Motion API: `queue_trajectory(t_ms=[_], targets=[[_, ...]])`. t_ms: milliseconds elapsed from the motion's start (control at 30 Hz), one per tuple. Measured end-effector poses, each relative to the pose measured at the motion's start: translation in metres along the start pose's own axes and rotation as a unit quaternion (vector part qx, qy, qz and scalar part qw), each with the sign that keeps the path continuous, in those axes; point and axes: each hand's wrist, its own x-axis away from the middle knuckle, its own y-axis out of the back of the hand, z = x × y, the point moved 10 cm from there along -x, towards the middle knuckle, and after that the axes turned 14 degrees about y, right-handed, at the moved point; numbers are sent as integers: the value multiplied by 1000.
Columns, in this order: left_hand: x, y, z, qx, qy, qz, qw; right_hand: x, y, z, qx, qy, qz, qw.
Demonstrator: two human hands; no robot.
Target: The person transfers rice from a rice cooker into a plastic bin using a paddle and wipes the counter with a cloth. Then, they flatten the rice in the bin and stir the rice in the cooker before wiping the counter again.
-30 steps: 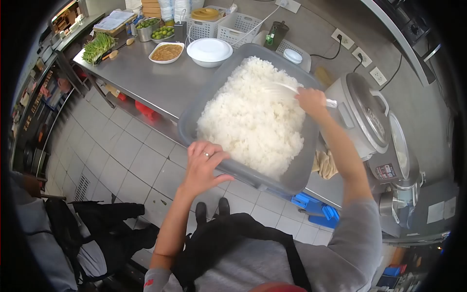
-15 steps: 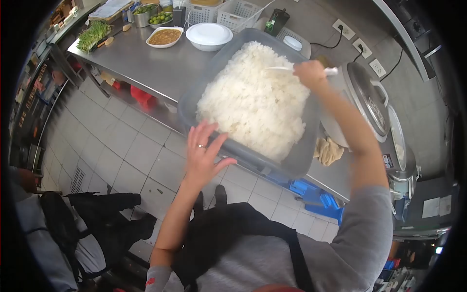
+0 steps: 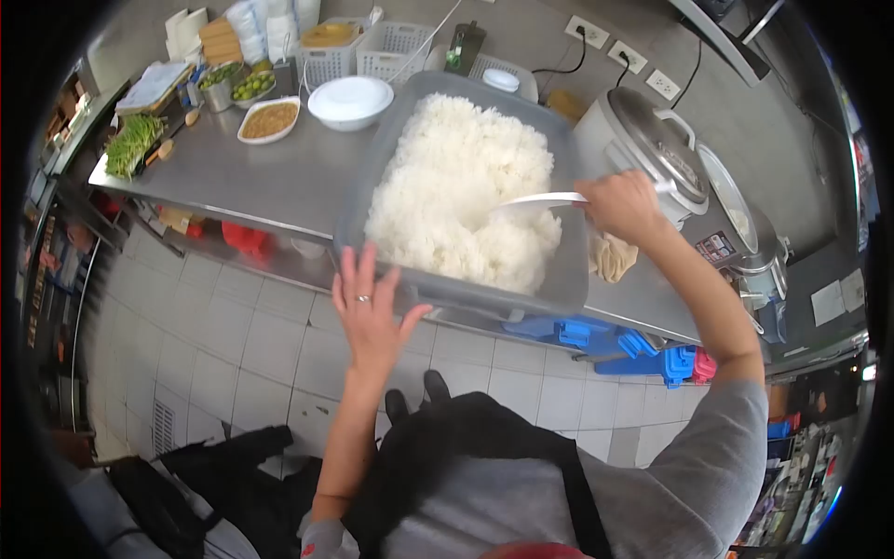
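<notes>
A large grey tub (image 3: 358, 191) on the steel table holds a heap of white rice (image 3: 447, 186). My right hand (image 3: 622, 203) is closed around the handle of a white paddle (image 3: 540, 199), above the tub's right side. The paddle's blade end dips into the rice near the middle of the heap. At the tub's near left corner, my left hand (image 3: 371, 312) rests against the rim with its fingers spread. Just right of the tub lies a crumpled beige cloth (image 3: 613, 258).
On the steel table (image 3: 205, 177) are a lidded white bowl (image 3: 350, 102), a dish of brown food (image 3: 270, 121), green herbs (image 3: 133, 144) and white baskets (image 3: 391, 51). A rice cooker (image 3: 643, 140) stands at the right. A co-worker's dark-clad body (image 3: 186, 494) shows at lower left.
The paddle has gone from lying over the rice's upper right to dipping into its middle, leaving a hollow there. My left hand stays at the rim. The whole view has shifted.
</notes>
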Motion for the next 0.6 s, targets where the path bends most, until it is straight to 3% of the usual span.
queue_trajectory(t_ms=[67, 133, 200, 267, 400, 467, 533, 600], targets=[[-1, -14, -5, -28, -36, 56, 997, 18, 7, -3, -47, -56, 21, 997], [-5, -11, -2, 1, -37, 43, 998, 18, -48, 5, -59, -48, 15, 997], [-1, -14, -3, 34, -52, 56, 997, 13, -92, -17, -122, -104, 16, 987], [-3, -13, -2, 46, -48, 50, 997, 4, -59, -14, -59, -71, -10, 996], [-7, -12, -2, 64, -44, 77, 994, 4, -17, -29, -108, -139, -56, 983], [-9, -7, -10, 33, -35, 79, 996, -19, -65, -48, -45, -142, -75, 986], [-8, -11, -5, -2, -23, 72, 997, -46, -111, -72, -47, -178, -25, 983], [-11, -14, -2, -17, -19, 57, 998, -69, -88, -85, 9, -150, -15, 989]])
